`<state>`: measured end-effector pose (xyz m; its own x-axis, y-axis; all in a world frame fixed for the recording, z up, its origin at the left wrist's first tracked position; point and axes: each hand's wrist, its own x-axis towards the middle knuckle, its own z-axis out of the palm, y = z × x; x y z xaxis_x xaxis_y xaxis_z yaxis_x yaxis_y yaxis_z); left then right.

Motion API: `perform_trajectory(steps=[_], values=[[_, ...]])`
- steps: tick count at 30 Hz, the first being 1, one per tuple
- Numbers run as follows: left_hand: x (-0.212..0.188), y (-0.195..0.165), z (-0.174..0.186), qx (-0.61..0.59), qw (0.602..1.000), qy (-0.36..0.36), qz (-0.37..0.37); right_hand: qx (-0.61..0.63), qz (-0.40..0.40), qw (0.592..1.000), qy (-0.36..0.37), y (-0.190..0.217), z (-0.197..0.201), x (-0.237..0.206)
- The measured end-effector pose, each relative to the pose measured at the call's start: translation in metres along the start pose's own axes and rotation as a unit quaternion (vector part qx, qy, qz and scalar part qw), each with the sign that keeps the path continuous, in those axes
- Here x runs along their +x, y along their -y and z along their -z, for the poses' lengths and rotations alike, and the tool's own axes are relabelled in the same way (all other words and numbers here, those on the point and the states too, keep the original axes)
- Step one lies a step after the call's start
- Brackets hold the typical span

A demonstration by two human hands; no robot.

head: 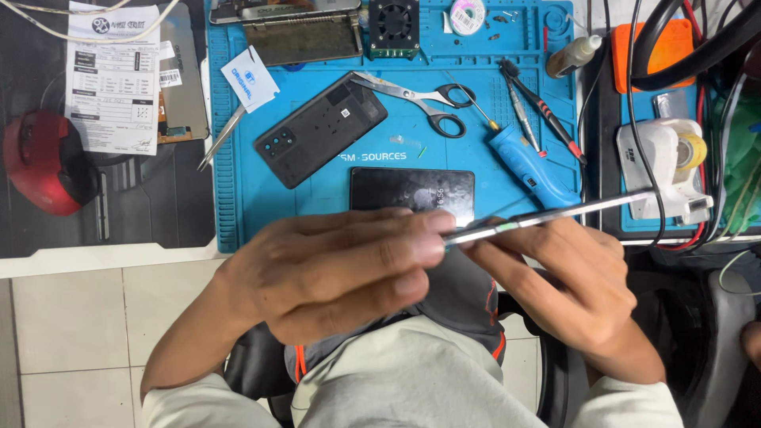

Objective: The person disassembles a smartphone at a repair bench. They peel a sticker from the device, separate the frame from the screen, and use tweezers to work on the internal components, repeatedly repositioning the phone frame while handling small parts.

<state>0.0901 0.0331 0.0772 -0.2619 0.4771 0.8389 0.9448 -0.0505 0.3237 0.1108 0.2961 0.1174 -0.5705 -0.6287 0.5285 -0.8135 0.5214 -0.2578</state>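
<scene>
Edge-on, a thin phone (547, 215) sits pinched between both hands' fingers (428, 238), screen hidden.

A blue work mat (238, 198) covered the bench. On it lay a dark phone back cover (320, 129), steel scissors (420, 97) just beside it, a black rectangular panel (412, 192) below, and a blue electric screwdriver (529, 168) near thin hand tools (541, 111). A small black fan (394, 28) stood at the mat's far edge. To the left sat a printed paper form (112, 79) and a red rounded object (43, 162). A white tape dispenser (664, 162) sat at right.
</scene>
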Motion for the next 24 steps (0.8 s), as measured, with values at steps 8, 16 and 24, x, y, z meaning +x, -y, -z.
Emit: perform_trajectory(steps=[8, 16, 24], values=[[-0.012, 0.001, -0.017, -0.016, 0.999, -0.014, -0.031, 0.002, -0.068, 0.996, -0.065, -0.002, 0.008, -0.04], [-0.034, 0.018, -0.001, 0.125, 0.923, -0.194, 0.308, -0.044, -0.176, 0.982, -0.055, -0.034, -0.029, -0.035], [-0.064, 0.05, 0.002, -0.249, 0.806, -0.352, 0.406, -0.101, -0.191, 0.973, 0.082, -0.081, -0.081, -0.051]])
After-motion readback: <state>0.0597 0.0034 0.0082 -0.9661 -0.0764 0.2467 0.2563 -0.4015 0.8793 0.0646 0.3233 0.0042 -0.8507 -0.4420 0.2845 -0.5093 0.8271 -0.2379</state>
